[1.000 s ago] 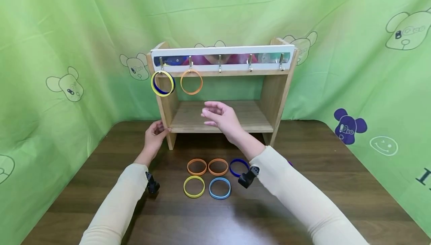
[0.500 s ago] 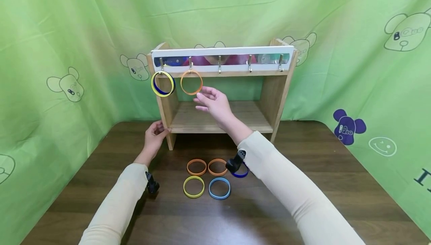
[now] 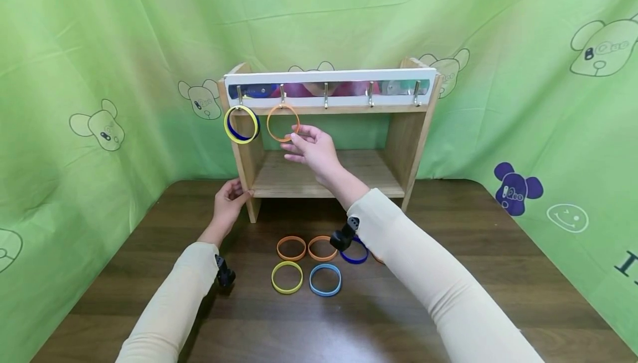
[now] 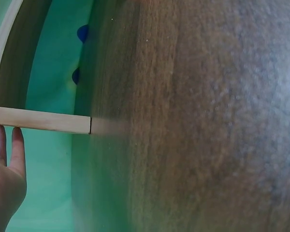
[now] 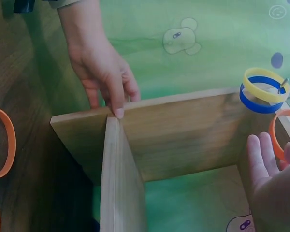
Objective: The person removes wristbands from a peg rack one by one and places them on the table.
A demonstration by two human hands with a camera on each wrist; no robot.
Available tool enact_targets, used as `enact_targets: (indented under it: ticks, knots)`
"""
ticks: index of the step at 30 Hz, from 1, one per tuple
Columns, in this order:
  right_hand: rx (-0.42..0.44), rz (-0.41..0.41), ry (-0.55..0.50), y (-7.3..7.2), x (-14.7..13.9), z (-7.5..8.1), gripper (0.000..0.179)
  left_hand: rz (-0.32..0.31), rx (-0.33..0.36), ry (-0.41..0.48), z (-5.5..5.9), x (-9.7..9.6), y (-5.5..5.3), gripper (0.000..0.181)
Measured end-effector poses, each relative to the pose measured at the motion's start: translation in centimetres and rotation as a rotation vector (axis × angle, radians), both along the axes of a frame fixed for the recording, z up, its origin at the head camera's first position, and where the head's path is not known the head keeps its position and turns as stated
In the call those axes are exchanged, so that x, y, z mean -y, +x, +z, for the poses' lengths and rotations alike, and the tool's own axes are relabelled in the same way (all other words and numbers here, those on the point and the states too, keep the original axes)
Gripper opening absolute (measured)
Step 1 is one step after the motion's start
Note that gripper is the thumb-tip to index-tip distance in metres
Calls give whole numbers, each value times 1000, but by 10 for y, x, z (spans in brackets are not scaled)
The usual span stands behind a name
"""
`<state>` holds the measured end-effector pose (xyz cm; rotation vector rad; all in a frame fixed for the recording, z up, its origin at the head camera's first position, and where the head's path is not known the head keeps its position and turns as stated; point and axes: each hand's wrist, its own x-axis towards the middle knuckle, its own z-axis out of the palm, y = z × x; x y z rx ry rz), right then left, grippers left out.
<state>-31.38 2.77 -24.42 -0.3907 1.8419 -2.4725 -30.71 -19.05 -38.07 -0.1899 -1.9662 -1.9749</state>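
Observation:
My right hand point(image 3: 319, 155) pinches the lower right of an orange silicone wristband point(image 3: 269, 124), which hangs from the second hook of a small wooden shelf point(image 3: 329, 185). In the right wrist view, its fingers lie around the orange band's near side. On the first hook hang a yellow wristband point(image 3: 226, 130) and, behind it, a dark blue wristband point(image 5: 253, 105). Low on the shelf's left side panel point(image 5: 183, 108), my left hand point(image 3: 227, 208) grips the front edge, thumb at the edge and fingers along the outer face.
On the table point(image 3: 249, 324) lie two orange wristbands point(image 3: 291, 258), a yellow one point(image 3: 287, 292), a light blue one point(image 3: 325, 294) and a dark blue one point(image 3: 354, 261). Another orange band point(image 3: 379, 260) shows partly under the right sleeve. Three further hooks point(image 3: 326, 96) line the white rail.
My right hand has moved up and left from in front of the shelf to the hanging orange wristband and now pinches it. My left hand has stayed put.

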Motion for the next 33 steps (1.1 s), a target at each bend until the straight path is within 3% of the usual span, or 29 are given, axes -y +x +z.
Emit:
enact_targets:
  ticks: [3,6,10,13,33]
  knots:
    - [8,-7,-14,1,0,-1,26,0,11,2,0,0,-1,38]
    - [13,-12,-36,3,0,-1,25,3,9,-2,-8,2,-7,38]
    - [8,-10,-58,6,1,-2,24,1,3,-2,-7,1,-7,38]
    - [8,-9,-69,8,1,-2,23,-4,12,5,0,-1,-1,38]
    - [-65,-26,-183,19,4,9,12,2,-1,12,-2,0,-2,37]
